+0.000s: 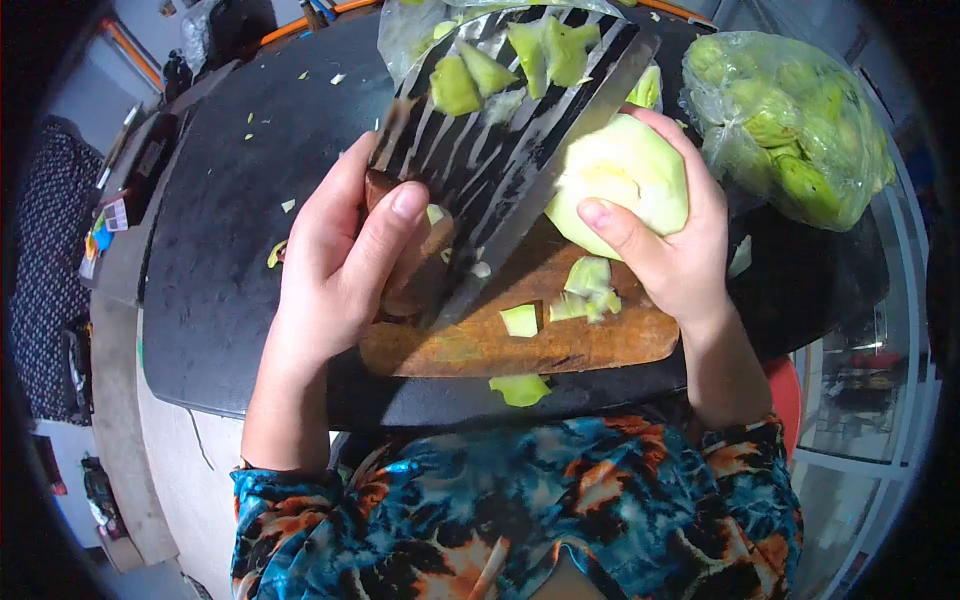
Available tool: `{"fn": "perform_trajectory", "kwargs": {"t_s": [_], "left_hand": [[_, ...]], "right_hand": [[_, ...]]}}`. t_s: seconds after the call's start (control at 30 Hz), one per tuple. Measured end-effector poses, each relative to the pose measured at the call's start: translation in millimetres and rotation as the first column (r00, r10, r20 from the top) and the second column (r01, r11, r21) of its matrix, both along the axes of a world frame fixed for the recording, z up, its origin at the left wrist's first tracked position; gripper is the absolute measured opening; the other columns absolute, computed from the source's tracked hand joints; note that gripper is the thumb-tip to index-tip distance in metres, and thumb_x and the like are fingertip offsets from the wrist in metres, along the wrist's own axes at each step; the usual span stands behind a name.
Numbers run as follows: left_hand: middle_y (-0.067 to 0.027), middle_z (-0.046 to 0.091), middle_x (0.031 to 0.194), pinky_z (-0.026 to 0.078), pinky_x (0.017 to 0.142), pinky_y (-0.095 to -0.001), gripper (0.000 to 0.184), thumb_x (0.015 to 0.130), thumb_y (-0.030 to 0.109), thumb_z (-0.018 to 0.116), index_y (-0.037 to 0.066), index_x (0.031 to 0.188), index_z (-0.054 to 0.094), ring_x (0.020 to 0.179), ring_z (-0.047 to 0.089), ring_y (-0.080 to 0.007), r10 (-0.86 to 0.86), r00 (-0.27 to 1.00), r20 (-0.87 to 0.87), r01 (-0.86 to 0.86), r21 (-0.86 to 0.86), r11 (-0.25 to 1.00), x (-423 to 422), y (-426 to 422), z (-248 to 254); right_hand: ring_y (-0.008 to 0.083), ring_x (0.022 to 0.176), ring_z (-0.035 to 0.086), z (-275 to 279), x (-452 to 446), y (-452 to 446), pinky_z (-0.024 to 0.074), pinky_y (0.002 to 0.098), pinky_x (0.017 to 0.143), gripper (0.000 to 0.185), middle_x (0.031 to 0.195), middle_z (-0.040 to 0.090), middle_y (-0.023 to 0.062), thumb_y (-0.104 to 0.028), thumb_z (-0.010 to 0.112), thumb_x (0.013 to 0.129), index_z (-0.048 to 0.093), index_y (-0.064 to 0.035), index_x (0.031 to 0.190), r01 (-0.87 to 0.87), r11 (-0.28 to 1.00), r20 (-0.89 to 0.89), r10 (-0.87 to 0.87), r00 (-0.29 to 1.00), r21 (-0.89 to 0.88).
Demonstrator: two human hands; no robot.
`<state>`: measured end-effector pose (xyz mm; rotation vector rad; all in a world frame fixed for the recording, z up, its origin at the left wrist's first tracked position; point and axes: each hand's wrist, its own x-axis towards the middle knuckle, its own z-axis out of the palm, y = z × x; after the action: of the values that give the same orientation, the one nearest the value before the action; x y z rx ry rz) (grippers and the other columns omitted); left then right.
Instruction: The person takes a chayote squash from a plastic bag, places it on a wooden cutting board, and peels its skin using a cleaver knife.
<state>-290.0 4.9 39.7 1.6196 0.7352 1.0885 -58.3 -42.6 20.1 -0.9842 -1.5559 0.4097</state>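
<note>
My left hand is wrapped round the brown handle of a wide cleaver, whose blade is raised and slanted up to the right. Pale green peel pieces cling to the upper part of the blade. In my right hand is a peeled, pale green vegetable, with the thumb across its near face. The blade's edge is close beside the vegetable; whether they touch I cannot tell. Below both hands, a wooden cutting board carries cut green pieces.
A clear plastic bag full of green vegetables lies at the back right of the black table. Another plastic bag is behind the blade. One peel piece lies in front of the board, and small scraps dot the table.
</note>
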Motion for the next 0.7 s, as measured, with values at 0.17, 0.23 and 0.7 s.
{"fn": "perform_trajectory", "kwargs": {"t_s": [0.17, 0.23, 0.7], "left_hand": [[0.0046, 0.043, 0.063, 0.031, 0.046, -0.0179, 0.031, 0.098, 0.021, 0.05, -0.002, 0.118, 0.047, 0.052, 0.037, -0.002, -0.101, 0.994, 0.052, 0.104, -0.08, 0.991, 3.2, 0.1, -1.0], [0.004, 0.044, 0.065, 0.031, 0.046, -0.0185, 0.026, 0.098, 0.022, 0.05, 0.0, 0.112, 0.048, 0.053, 0.038, -0.0026, -0.101, 0.991, 0.089, 0.11, -0.105, 0.988, 8.3, -6.9, -0.5], [0.0044, 0.044, 0.066, 0.033, 0.048, -0.0181, 0.016, 0.099, 0.021, 0.05, 0.007, 0.092, 0.048, 0.056, 0.039, -0.0029, 0.002, 0.997, 0.076, 0.0, -0.024, 1.0, 10.8, 14.2, -14.3]], "right_hand": [[0.0147, 0.091, 0.062, -4.9, 5.0, 1.9, 0.0504, 0.0277, 0.079, 0.05, 0.102, 0.063, 0.0095, -0.03, 0.066, 0.086, 0.051, 0.0025, 0.122, -0.384, 0.914, -0.444, 0.292, 0.847, -0.131], [0.0126, 0.084, 0.062, -15.3, 5.7, 2.6, 0.0495, 0.025, 0.071, 0.049, 0.095, 0.063, 0.0077, -0.039, 0.061, 0.089, 0.054, 0.0022, 0.116, -0.534, 0.817, -0.467, 0.393, 0.792, -0.217], [0.0189, 0.115, 0.05, -43.8, 20.3, 29.9, 0.0415, 0.0312, 0.097, 0.108, 0.124, 0.05, 0.0133, -0.03, 0.091, 0.054, 0.032, 0.0058, 0.135, -0.44, 0.74, -0.175, 0.411, 0.895, -0.509]]}}
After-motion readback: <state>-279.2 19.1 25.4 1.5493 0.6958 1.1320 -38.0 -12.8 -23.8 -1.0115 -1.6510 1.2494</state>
